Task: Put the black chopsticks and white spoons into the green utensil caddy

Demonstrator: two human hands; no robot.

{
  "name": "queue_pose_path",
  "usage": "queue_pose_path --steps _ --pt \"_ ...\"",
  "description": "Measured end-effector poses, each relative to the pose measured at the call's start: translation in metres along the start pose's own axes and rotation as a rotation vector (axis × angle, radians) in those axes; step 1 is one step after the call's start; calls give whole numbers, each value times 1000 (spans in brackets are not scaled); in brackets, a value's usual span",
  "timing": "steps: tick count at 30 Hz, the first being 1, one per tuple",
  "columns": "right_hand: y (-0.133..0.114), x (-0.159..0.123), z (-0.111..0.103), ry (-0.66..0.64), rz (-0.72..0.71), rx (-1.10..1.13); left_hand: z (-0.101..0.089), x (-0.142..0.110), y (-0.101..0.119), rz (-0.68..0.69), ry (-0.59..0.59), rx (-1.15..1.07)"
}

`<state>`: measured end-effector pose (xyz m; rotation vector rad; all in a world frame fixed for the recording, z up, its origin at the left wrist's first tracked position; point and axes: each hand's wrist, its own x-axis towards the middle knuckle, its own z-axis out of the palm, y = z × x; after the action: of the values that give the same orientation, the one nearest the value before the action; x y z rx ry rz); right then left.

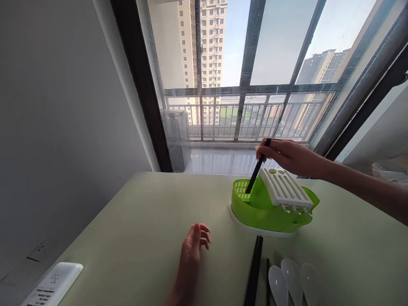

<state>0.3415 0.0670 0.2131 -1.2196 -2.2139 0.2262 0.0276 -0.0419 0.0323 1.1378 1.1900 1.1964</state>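
Note:
My right hand (280,154) grips black chopsticks (256,174) near their top. Their lower ends dip at a slant into the left compartment of the green utensil caddy (264,216), beside its lattice wall. A white slotted rack (287,187) with two round holes sits on top of the caddy, and small hooks stick out from its front. My left hand (194,242) is over the table, left of the caddy, loosely curled with its fingers apart and nothing in it. More black chopsticks (254,272) lie in front of the caddy, beside three white spoons (290,280).
The pale green table (153,221) runs up to a glazed window (245,63) with dark frames. At the lower left lies a white remote control (54,282) with a display. A grey wall (63,119) bounds the left side. A thin black stick (268,280) lies by the spoons.

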Motion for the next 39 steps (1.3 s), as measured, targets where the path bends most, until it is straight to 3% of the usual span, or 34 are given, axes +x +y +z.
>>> queue_pose_path --steps 11,36,39 --pt "36 9 32 -198 5 85 -1 -3 3 -25 -48 -15" --pt "54 2 37 -101 227 73 -7 -2 0 -42 -78 -5" --pt "52 -1 38 -5 282 71 -8 -1 -2 -26 -91 -13"
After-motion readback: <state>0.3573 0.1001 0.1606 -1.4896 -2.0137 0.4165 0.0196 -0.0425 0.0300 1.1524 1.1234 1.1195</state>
